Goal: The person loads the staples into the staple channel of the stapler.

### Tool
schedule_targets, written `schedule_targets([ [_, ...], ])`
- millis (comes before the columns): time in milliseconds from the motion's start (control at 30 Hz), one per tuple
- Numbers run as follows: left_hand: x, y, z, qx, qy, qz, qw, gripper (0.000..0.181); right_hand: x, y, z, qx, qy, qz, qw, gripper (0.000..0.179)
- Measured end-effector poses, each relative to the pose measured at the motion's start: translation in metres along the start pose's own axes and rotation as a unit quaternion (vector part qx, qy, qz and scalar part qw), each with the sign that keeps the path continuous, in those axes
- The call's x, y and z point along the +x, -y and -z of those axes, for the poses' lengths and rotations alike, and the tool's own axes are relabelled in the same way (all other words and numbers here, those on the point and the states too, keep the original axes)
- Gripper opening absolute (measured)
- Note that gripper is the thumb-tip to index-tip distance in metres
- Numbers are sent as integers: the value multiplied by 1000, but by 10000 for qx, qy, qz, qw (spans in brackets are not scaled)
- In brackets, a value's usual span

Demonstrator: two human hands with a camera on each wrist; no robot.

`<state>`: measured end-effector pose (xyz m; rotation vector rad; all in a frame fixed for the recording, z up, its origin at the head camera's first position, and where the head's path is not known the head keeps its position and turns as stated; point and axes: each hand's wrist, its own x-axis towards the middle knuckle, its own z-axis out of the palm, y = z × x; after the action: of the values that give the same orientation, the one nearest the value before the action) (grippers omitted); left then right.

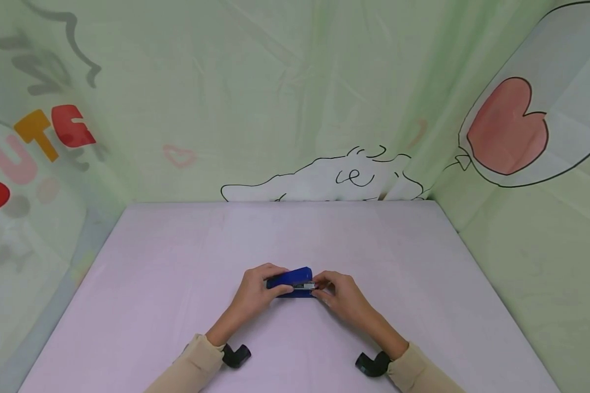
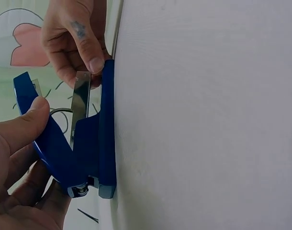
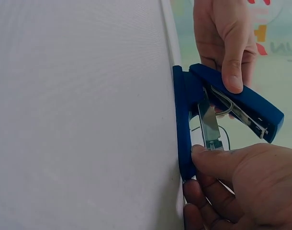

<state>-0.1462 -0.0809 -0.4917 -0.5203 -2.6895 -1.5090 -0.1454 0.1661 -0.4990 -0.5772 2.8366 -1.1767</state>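
A blue stapler (image 1: 297, 277) stands on the table with its top cover lifted away from the base. Its metal staple channel (image 2: 80, 98) lies bare between cover and base, and a curved wire runs from the channel to the cover. My left hand (image 1: 255, 286) grips the raised cover, thumb on one side and fingers on the other. At the stapler's front end, my right hand (image 1: 346, 297) pinches the base (image 3: 183, 124) between thumb and curled fingers. The right fingertips are close to the channel's tip; whether they touch it I cannot tell.
A pale cloth covers the table (image 1: 177, 245). Around it hang light green curtains (image 1: 275, 98) with printed letters, hearts and line drawings. Each wrist carries a black camera mount (image 1: 373, 364) below the beige sleeve (image 1: 199, 360).
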Motion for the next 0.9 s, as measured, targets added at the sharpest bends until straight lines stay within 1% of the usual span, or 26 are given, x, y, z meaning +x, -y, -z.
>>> schedule_targets([
  [133,0,0,-1,26,53,-51,10000,35,0,0,0,45,4,-43,10000,20],
  [267,0,0,-2,21,85,-14,10000,35,0,0,-1,54,14,-65,10000,19],
  [533,2,-2,-4,219,38,-211,9995,35,0,0,0,104,-11,36,9999,20],
  [700,3,-3,-5,240,20,-223,9995,34,1,-1,0,158,-10,76,9998,19],
  [900,3,-2,-8,323,37,-272,9991,33,0,-3,-1,63,-39,101,9999,18],
])
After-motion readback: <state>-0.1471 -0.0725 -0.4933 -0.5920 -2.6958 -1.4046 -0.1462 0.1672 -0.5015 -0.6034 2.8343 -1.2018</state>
